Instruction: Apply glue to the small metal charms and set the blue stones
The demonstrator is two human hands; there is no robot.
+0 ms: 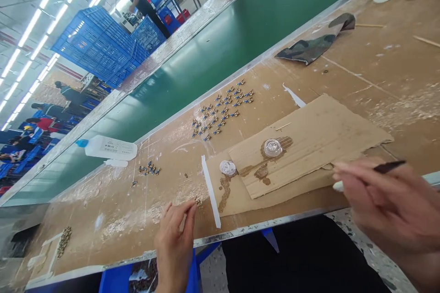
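Observation:
My left hand (176,231) is at the table's front edge, thumb and forefinger pinched on a small brass part (198,200). To the right, my right hand (378,201) is closed around a slim tool whose dark tapered end (390,166) sticks out behind the fingers; a white tip (338,186) shows below them. Between the hands lies a cardboard sheet (330,123), stained wet in places. On it sits a small clear dish (273,147), with a white round lump (227,168) beside the sheet's left edge. Farther back, several small brass-and-blue parts (223,110) stand in loose rows.
A white plastic bottle (110,147) with a blue cap lies on its side. More small parts are heaped nearby (149,169) and at far left (64,241). A camouflage cloth (314,43) lies at the back right. A green conveyor belt (220,46) runs behind the table.

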